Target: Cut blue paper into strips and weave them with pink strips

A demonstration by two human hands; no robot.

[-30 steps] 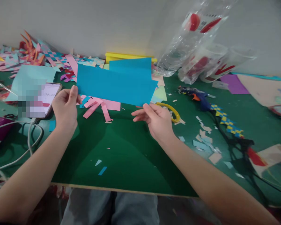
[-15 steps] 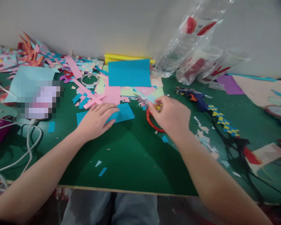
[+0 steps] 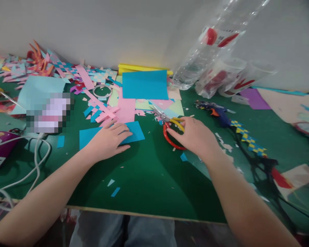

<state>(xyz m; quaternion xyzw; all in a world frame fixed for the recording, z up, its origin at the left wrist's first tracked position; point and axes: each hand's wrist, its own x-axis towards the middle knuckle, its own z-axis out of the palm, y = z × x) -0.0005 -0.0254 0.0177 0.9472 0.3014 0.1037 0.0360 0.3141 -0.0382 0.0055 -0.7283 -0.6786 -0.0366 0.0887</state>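
My left hand [image 3: 108, 141] lies flat with fingers spread on a strip of blue paper [image 3: 135, 131], on the green tabletop. The hand covers the middle of the strip. My right hand [image 3: 197, 137] is at a pair of scissors [image 3: 165, 118] with a red and a yellow handle. Its fingertips are on the yellow handle and its thumb is by the red one. The blades point up and left, slightly apart, over small paper scraps. Behind the scissors, a larger blue sheet [image 3: 145, 84] rests on pink and pale green paper.
Woven strips and scraps [image 3: 98, 111] cover the back left. A phone [image 3: 53, 113] with a white cable [image 3: 37, 161] lies left. At back right are a plastic sleeve of cups [image 3: 213, 72] and a blue glue gun [image 3: 218, 115] with a dark cord.
My left hand has slid the blue strip a little left and toward me. My right hand has moved slightly right, its fingers less curled round the scissors. The view has shifted slightly.
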